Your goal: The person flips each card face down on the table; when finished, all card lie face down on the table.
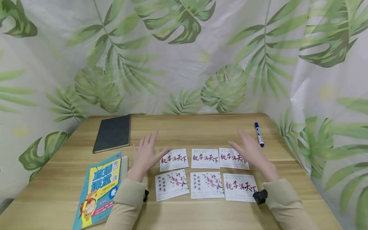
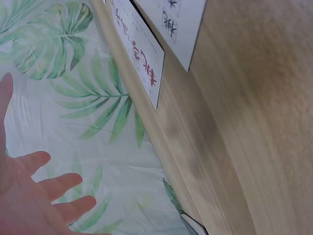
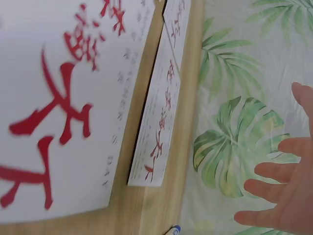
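Six-like rows aside, several white square cards lie in two rows on the wooden table, among them a red-lettered card (image 1: 204, 158) in the back row and a plum-blossom card (image 1: 207, 185) in the front row. My left hand (image 1: 145, 156) is raised with spread fingers beside the left cards, holding nothing; the left wrist view shows the same hand (image 2: 39, 196) with fingers extended. On the other side my right hand (image 1: 254, 153) hovers by the right-hand cards, its fingers straight and nothing in them. In the right wrist view, a red-lettered card (image 3: 63, 107) lies close to the camera.
A colourful book (image 1: 99, 191) lies at the left front of the table, partly behind the left sleeve. Behind it is a dark notebook (image 1: 112, 133). A blue-capped marker (image 1: 259, 134) lies at the back right. A leaf-patterned curtain (image 1: 184, 57) hangs along the table's far edge.
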`<state>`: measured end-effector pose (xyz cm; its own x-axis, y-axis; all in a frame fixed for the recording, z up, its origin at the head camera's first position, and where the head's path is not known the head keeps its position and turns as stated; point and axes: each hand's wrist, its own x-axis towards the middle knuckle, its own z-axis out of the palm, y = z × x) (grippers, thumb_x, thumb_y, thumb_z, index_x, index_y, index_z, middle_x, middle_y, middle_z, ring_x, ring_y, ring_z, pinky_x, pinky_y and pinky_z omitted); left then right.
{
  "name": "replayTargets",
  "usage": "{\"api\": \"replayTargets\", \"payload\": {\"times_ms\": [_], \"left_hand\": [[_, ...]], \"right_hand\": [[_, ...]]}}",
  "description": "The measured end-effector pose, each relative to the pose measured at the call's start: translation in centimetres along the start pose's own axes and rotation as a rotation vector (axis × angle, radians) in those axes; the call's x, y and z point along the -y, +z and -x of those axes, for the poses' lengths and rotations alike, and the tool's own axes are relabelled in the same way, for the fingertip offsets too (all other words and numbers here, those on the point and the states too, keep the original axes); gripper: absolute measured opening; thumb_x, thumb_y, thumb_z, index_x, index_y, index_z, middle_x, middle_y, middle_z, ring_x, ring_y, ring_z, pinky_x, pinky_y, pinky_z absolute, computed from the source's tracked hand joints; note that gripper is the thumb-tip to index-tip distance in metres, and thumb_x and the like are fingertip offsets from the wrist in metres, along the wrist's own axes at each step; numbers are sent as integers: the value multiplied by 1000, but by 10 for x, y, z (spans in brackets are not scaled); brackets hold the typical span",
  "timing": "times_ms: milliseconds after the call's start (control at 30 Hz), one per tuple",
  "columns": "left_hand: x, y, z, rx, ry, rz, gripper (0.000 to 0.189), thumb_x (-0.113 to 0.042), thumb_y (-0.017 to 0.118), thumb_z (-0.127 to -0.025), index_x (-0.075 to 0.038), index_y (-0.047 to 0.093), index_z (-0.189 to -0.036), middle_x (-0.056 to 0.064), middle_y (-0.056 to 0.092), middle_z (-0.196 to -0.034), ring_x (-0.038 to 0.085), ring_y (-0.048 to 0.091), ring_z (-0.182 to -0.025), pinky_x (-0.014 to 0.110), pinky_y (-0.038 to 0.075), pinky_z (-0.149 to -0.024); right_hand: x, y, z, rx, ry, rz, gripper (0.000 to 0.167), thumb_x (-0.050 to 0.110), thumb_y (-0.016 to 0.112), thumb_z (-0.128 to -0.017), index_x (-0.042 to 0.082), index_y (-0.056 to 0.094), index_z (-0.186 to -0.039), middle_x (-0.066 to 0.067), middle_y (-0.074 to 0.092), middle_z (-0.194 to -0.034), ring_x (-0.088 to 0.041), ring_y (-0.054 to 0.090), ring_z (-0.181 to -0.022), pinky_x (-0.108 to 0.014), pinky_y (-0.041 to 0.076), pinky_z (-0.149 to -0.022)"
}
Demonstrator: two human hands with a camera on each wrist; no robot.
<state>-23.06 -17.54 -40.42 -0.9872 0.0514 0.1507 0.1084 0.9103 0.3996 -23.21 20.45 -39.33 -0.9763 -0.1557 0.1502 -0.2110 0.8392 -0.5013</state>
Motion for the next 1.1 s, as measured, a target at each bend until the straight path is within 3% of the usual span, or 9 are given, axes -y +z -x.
{"api": "replayTargets", "payload": {"times_ms": [133,267,400,533,700,900,1100], "left_hand": [[1,-10,-6,-7,-1,48,90,-64,53,-83,-19,15,-151,16,19,-156,42,17,-141,71,3,-108],[5,-20,-8,-38,13,86,88,-58,56,-85,-12,19,-150,18,25,-153,41,26,-138,66,13,-110],[6,-23,-11,-38,31,212,83,-48,60,-87,-7,24,-148,20,30,-151,41,31,-136,58,24,-111],[4,-20,-15,-36,40,325,75,-37,63,-88,-4,29,-145,20,36,-147,39,35,-134,54,29,-111],[1,-11,-20,-51,65,358,68,-30,65,-87,-1,36,-141,22,44,-141,39,41,-130,52,32,-110],[1,2,-9,-17,24,376,67,-27,68,-85,-1,39,-140,21,47,-139,38,43,-129,52,35,-107],[2,9,-1,-39,36,363,61,-21,68,-85,3,44,-135,25,52,-132,41,48,-123,53,38,-104]], "right_hand": [[12,-4,-13,9,-32,-104,77,44,49,-95,-2,18,-147,-27,23,-151,-45,24,-138,-58,19,-113],[26,-1,-27,-18,-88,-159,66,30,55,-94,-6,30,-142,-31,38,-141,-47,40,-127,-58,33,-106],[39,3,-38,-6,-104,-213,55,21,58,-92,-9,40,-135,-32,49,-129,-46,52,-114,-53,45,-96],[48,8,-47,43,-99,-248,48,16,59,-91,-10,46,-129,-31,55,-122,-42,58,-107,-48,51,-91],[60,20,-56,89,-120,-297,44,11,62,-87,-12,51,-123,-30,60,-114,-40,61,-100,-44,53,-87],[74,50,-57,162,-72,-356,44,9,67,-83,-12,54,-119,-26,64,-106,-34,63,-95,-37,56,-80],[93,72,-58,200,-46,-367,43,9,71,-79,-11,57,-115,-22,66,-101,-31,64,-93,-36,56,-78]]}}
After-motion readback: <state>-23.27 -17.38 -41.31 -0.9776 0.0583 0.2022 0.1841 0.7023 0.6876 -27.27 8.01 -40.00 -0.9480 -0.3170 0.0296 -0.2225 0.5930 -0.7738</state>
